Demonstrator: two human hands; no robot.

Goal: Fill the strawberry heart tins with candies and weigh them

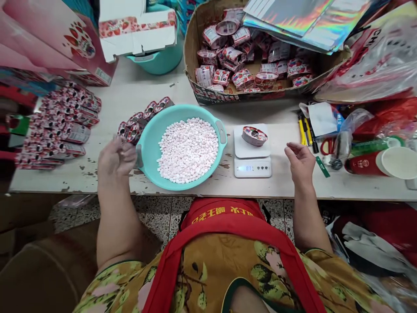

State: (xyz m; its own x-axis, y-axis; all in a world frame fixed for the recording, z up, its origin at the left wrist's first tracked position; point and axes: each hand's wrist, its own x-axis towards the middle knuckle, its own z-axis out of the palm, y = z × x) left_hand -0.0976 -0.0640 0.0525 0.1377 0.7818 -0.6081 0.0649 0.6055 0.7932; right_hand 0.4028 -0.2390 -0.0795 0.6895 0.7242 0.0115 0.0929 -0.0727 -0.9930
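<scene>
My left hand [116, 157] is smeared by motion at the left rim of a turquoise basin [148, 174], just below several small strawberry-print candy boxes [133, 126]. Its fingers look curled, but whether they hold anything is unclear. Small pale pink candies [189, 150] fill the basin. Right of it stands a white digital scale [252, 152] with a lit display. One oval strawberry-print box [254, 135] rests on its plate, a dark opening in its top. To the right of the scale, my right hand [300, 163] hovers open, thumb and fingers apart, holding nothing.
Rows of similar boxes [61, 126] are stacked on the left. A cardboard carton [224, 98] of filled-looking boxes stands behind the basin, with shiny sheets [299, 21] above. Cutters [302, 130], scissors [326, 146] and a red paper cup [365, 165] lie at right.
</scene>
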